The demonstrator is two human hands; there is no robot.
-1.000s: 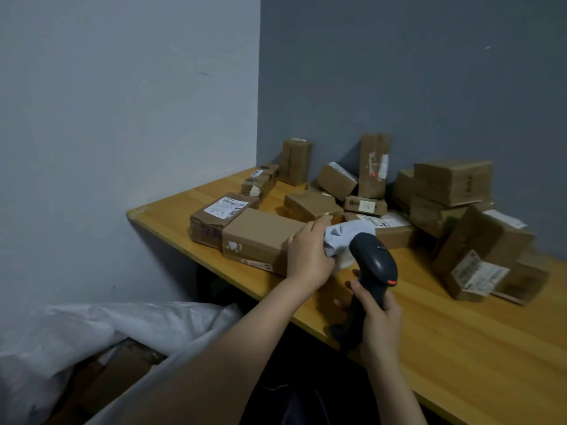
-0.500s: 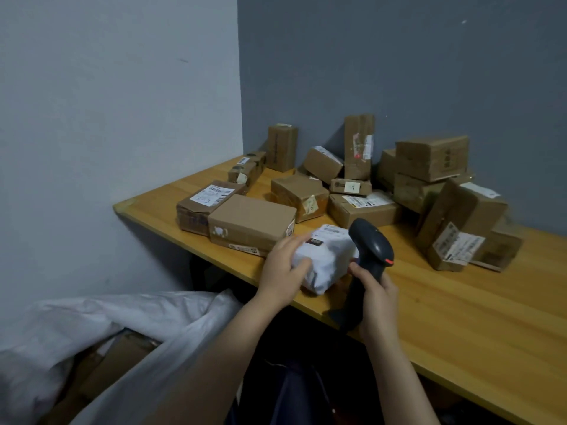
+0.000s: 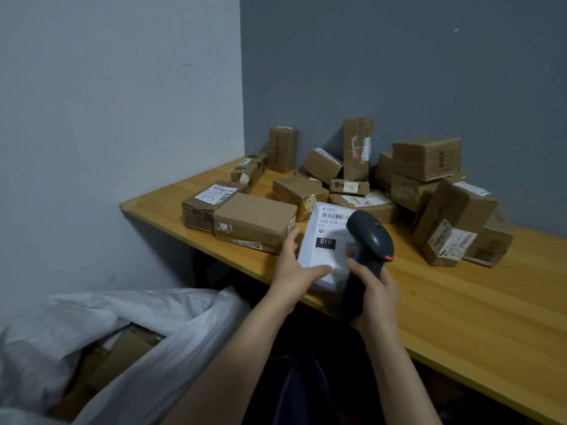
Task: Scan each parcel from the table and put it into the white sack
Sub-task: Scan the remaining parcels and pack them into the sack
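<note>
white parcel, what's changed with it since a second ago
The left hand drew the white parcel out of the pile toward the front edge of the table and turned its label up, beside the scanner. The right hand kept gripping the scanner; the cardboard boxes and white sack stayed put.

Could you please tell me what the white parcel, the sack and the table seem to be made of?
White parcel: probably a soft plastic mailer, smooth and slightly wrinkled, bearing a printed label. Sack: likely woven plastic, matte white, lying in stiff creases. Table: wood or wood veneer, warm yellow, with plank lines showing.
</note>
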